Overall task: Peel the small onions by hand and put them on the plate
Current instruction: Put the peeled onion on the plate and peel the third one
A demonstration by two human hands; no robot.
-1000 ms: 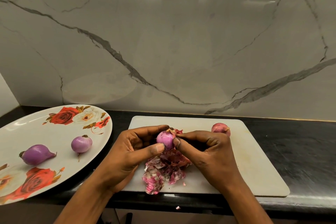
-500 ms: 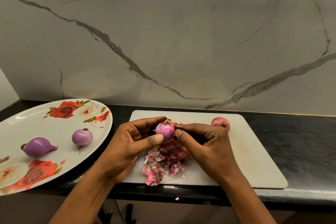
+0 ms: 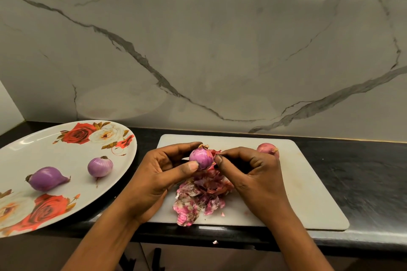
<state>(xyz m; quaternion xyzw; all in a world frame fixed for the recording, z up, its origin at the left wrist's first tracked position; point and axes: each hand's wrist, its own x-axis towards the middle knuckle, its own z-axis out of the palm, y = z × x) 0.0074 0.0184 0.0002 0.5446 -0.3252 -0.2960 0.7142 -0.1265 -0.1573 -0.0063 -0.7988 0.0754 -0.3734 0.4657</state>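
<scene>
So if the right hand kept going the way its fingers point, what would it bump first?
The half-peeled onion in the left hand; the right hand seems to pinch its loose skin, right beside it.

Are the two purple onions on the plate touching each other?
Apart. The head view shows bare plate between the long onion and the round onion.

The wall (image 3: 220,50) is polished, marble-veined stone that throws back the lights. The counter (image 3: 363,182) is glossy black stone, finely scuffed, under a matt white cutting board (image 3: 308,193) that looks like plastic. The plate (image 3: 55,154) is shiny with printed roses, the peeled onions (image 3: 47,178) on it and the held onion (image 3: 200,157) are smooth and satiny, and the skins (image 3: 198,200) lie dry and papery.
</scene>
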